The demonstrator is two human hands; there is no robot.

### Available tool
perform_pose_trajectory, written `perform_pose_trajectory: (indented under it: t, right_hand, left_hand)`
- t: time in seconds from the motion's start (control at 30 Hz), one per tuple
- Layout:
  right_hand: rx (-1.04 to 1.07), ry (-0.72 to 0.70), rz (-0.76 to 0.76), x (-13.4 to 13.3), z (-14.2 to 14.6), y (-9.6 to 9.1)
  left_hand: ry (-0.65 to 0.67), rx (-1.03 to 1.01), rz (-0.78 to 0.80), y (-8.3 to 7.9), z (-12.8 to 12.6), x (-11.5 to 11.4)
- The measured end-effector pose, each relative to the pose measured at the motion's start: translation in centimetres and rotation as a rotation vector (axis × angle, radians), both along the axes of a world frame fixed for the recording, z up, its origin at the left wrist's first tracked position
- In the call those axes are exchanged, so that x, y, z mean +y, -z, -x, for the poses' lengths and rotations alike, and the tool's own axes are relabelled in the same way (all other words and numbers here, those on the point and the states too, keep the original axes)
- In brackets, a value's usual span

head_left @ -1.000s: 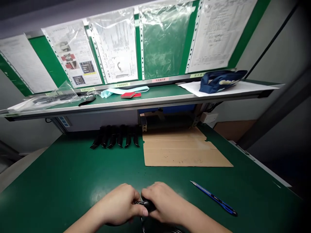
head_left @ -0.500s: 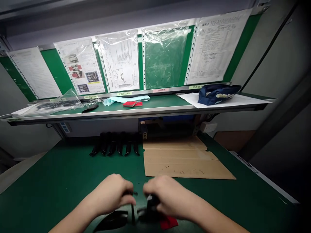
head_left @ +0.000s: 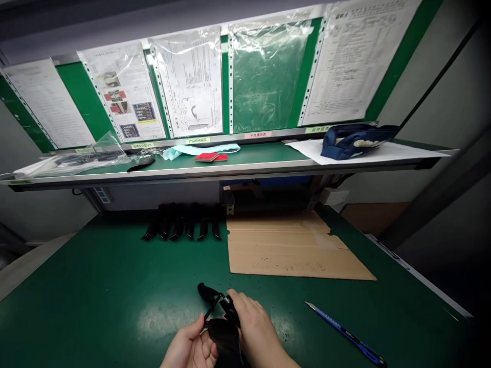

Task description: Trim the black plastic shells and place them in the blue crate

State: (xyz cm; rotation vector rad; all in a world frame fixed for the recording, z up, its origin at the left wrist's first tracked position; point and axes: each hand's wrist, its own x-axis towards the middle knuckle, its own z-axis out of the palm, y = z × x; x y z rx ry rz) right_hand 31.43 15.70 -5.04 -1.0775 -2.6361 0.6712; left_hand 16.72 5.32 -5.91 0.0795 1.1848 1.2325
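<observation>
A wide green table fills the lower view, the shelf running across above it. Down on the table, a sheet of cardboard lies flat towards the back, and just left of it a row of black pieces sits lined up.

Now to the near edge, where the action is! The right hand wraps over the black part, fingers bent round it, their tips mostly hidden. In comes the left hand from the side, palm up, thumb against the part's edge, other fingers half curled beneath. The part is up between both hands, a thin arm and a rounded end sticking out ahead.

Looks like two-handed adjusting; exactly what, I can't tell. The next move calls for steady left-hand support and a careful right-hand grip. And the knife? Lying to the right, untouched.
</observation>
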Motion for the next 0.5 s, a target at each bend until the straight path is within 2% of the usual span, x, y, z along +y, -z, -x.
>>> perform_pose_trajectory:
  t: [0.1, 0.3, 0.4, 0.5]
  right_hand:
    - [0.021, -0.055, 0.006, 0.1, 0.6, 0.4]
    - [-0.08, -0.258, 0.055, -0.7, 2.4, 2.2]
    - [-0.073, -0.258, 0.04, -0.9, 2.1, 2.1]
    - [-0.011, -0.224, -0.1, -0.8, 1.2, 0.8]
  left_hand:
    - [0.078, 0.372, -0.046, 0.6, 1.7, -0.1]
    - [0.054, 0.932, -0.027, -0.3, 6.5, -0.3]
    - [0.13, 1.056, 0.027, -0.9, 7.7, -0.8]
    - [0.309, 1.059, -0.009, -1.8, 7.1, -1.2]
